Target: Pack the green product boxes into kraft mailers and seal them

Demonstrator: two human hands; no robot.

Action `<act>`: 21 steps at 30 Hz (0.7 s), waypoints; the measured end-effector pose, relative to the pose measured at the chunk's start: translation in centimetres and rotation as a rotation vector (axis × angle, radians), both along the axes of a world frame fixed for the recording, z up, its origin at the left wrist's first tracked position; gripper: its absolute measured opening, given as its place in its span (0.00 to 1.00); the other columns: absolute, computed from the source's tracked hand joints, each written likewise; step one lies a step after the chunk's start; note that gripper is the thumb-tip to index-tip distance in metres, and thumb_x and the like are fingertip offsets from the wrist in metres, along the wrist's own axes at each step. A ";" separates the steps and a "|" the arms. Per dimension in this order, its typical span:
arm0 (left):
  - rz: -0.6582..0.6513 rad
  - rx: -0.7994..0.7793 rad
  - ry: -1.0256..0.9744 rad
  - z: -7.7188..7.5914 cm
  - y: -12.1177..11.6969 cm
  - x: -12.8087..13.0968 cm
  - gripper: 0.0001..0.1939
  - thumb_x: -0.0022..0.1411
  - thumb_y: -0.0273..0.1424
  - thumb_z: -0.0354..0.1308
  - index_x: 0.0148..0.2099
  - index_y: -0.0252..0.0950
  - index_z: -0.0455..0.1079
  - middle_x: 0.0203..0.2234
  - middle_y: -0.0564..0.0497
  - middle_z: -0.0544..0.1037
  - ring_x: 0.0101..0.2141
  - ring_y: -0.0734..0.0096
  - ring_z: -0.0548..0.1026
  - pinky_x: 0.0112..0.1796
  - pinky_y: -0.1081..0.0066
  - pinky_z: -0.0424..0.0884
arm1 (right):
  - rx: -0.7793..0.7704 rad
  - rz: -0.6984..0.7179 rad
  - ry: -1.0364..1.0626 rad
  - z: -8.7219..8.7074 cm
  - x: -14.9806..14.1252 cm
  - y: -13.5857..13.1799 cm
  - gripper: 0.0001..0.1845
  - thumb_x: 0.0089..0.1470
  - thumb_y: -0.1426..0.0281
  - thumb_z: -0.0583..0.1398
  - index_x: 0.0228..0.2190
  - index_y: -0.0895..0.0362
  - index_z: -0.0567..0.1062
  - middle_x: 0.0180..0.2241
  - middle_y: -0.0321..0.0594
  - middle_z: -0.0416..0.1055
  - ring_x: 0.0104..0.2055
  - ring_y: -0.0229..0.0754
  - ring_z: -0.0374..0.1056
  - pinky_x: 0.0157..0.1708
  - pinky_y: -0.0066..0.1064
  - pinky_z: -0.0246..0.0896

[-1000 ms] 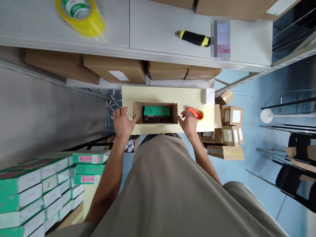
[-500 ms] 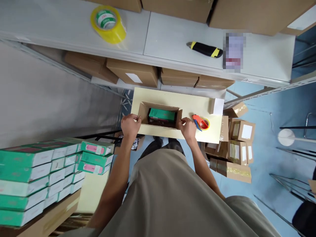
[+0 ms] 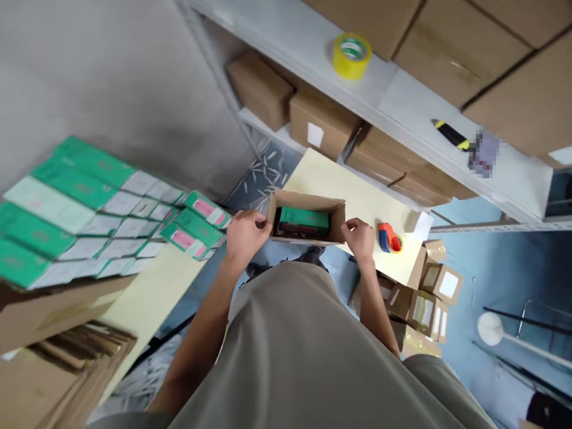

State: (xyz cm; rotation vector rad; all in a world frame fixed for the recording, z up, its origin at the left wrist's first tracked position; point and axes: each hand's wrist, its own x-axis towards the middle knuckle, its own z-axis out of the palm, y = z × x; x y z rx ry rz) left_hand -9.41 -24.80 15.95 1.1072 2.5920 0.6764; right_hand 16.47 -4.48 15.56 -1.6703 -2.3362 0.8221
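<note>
One green box [image 3: 304, 219] lies inside the open carton [image 3: 308, 201], which sits across the near edge of the counter [image 3: 370, 196]. The left hand [image 3: 246, 237] has its fingers curled, pinching the carton's left end; the right hand [image 3: 358, 239] pinches its right end, fingers nearly closed. Right of that hand, the orange tape dispenser [image 3: 389, 238] lies near the white box [image 3: 419, 224] at the counter's right end.

- Worktop [image 3: 322, 179]: plain pale yellow
- Carton [image 3: 308, 199], worktop's near edge: brown
- Box [image 3: 304, 219] inside: green
- Dispenser [image 3: 388, 237], near worktop's right edge: orange-red and blue
- Block [image 3: 419, 225], worktop's far right corner: white
- Knife [image 3: 451, 136]: black with yellow bands
- Tape roll [image 3: 344, 64]: yellow
</note>
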 end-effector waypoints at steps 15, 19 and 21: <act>0.889 0.170 -0.005 4.8 -39.7 -2.2 0.07 0.66 0.38 0.67 0.34 0.46 0.77 0.33 0.51 0.84 0.43 0.48 0.82 0.50 0.51 0.78 | 0.010 0.791 0.071 5.2 -25.5 -25.8 0.12 0.62 0.60 0.65 0.31 0.51 0.84 0.32 0.42 0.86 0.34 0.50 0.80 0.41 0.38 0.71; 1.112 0.148 -0.019 3.1 -45.2 -1.1 0.08 0.67 0.40 0.66 0.36 0.45 0.77 0.35 0.49 0.85 0.45 0.46 0.83 0.52 0.51 0.77 | -0.001 1.037 0.034 4.4 -31.0 -31.8 0.10 0.63 0.62 0.65 0.32 0.52 0.84 0.32 0.40 0.86 0.34 0.48 0.81 0.40 0.35 0.69; 1.188 0.116 -0.034 2.0 -46.9 -1.0 0.08 0.67 0.40 0.65 0.37 0.43 0.78 0.37 0.47 0.86 0.46 0.45 0.83 0.53 0.52 0.76 | 0.011 1.124 0.009 3.6 -33.2 -34.4 0.09 0.64 0.64 0.65 0.32 0.52 0.84 0.33 0.39 0.86 0.36 0.47 0.81 0.40 0.34 0.68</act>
